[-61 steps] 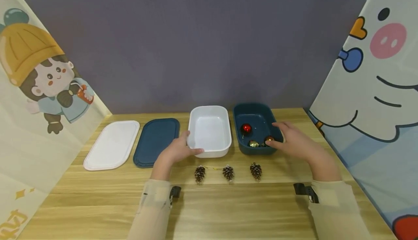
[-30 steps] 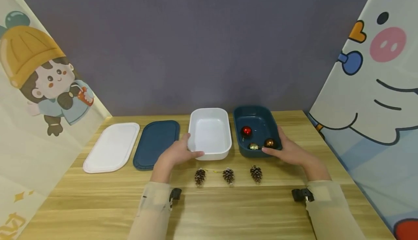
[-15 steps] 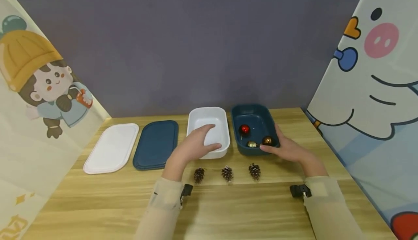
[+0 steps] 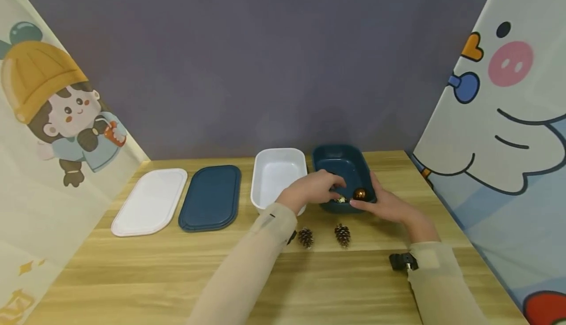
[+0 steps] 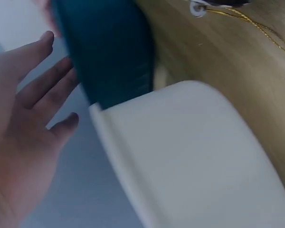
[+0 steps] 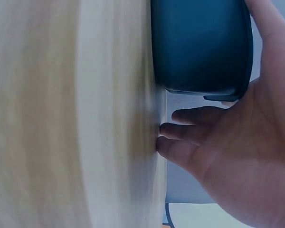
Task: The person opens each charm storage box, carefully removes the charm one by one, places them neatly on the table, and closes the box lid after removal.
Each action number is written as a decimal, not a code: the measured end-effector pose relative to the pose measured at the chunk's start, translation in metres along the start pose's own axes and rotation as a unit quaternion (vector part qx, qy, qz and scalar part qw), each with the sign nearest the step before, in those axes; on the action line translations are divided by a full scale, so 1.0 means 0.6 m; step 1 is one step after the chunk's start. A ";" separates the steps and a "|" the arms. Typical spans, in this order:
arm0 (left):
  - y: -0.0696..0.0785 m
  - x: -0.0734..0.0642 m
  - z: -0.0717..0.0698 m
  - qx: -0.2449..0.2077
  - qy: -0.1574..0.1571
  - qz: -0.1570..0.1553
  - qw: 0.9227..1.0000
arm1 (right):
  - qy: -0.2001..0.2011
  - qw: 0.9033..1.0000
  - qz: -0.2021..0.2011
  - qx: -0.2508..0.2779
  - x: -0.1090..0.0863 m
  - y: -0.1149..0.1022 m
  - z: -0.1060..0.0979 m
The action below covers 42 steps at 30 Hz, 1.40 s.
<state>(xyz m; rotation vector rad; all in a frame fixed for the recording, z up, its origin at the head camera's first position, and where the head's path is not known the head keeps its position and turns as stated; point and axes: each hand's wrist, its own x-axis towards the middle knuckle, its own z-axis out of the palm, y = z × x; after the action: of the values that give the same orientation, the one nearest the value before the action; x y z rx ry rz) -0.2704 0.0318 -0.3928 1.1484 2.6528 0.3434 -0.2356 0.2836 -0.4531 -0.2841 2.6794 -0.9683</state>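
My left hand reaches across the white box and over the near left part of the dark blue box, fingers apart with nothing visible between them. Under its fingertips a gold bauble shows partly. A shiny brown bauble lies in the near right corner of the blue box. The red bauble is hidden behind my left hand. My right hand holds that box at its near right corner, thumb along the near rim and index finger at the right side; its other fingers extend below the rim.
On the left lie a white lid and a blue lid. Two pine cones, a middle one and a right one, lie before the boxes. A gold cord lies on the wooden table. A grey wall stands behind.
My left hand has let go of the white box and moved right, over the blue box; its arm now covers the left pine cone. My right hand has closed in on the blue box's corner.
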 end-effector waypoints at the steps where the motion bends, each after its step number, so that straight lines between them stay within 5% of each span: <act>1: -0.002 0.006 0.005 0.005 -0.006 -0.007 1.000 | 0.000 1.000 0.002 -0.001 0.001 -0.001 0.002; 8: -0.010 0.028 0.025 0.028 -0.033 -0.038 0.998 | 0.000 1.000 0.012 -0.008 0.002 -0.004 0.007; 18: -0.009 0.045 0.042 -0.003 0.002 -0.056 0.998 | 0.008 1.000 -0.003 -0.001 0.001 0.004 0.005; 31: 0.005 0.055 0.044 0.010 0.030 -0.105 0.994 | 0.002 1.000 -0.018 0.019 0.000 -0.002 0.003; 37: 0.010 0.052 0.045 -0.071 0.077 -0.123 0.987 | -0.002 1.000 0.000 -0.006 -0.004 -0.002 0.000; 42: 0.013 0.038 0.034 -0.167 0.152 -0.107 0.968 | -0.009 1.000 0.015 -0.007 -0.006 -0.002 0.002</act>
<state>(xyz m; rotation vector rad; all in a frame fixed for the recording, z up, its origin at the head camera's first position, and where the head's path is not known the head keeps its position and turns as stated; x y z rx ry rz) -0.2741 0.0563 -0.4122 0.7482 2.7874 0.9480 -0.2317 0.2829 -0.4529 -0.2546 2.6672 -0.9355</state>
